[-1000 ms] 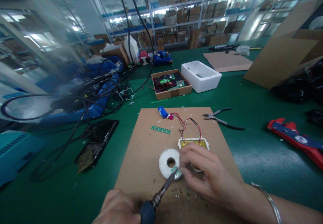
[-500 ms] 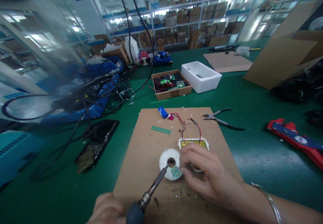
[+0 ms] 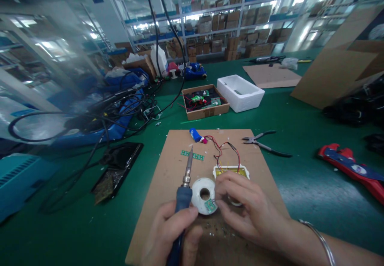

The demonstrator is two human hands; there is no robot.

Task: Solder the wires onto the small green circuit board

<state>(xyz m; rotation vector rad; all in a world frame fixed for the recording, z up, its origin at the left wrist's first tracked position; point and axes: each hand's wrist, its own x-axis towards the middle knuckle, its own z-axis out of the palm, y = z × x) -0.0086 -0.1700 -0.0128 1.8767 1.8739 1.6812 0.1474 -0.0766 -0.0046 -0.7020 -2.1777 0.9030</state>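
Note:
My left hand (image 3: 171,234) grips a blue-handled soldering iron (image 3: 184,188), its tip raised and pointing away toward a green strip of small boards (image 3: 192,155). My right hand (image 3: 246,208) pinches a tiny green circuit board (image 3: 210,206) lying on a white solder spool (image 3: 201,186). Just behind my right hand sits a white-framed yellow part (image 3: 231,171) with red and black wires (image 3: 223,148) leading to a blue battery (image 3: 195,135). All of it rests on a brown cardboard mat (image 3: 174,178).
Pliers (image 3: 264,142) lie right of the mat on the green table (image 3: 300,178). Behind stand a cardboard tray of parts (image 3: 205,103) and a white foam box (image 3: 240,92). Tangled black cables (image 3: 120,114) and a black stand (image 3: 117,166) lie at left. A red toy part (image 3: 351,168) is at right.
My left hand lifted the soldering iron off the small board, swung its tip up and away, and moved up into view. My right hand stayed on the board.

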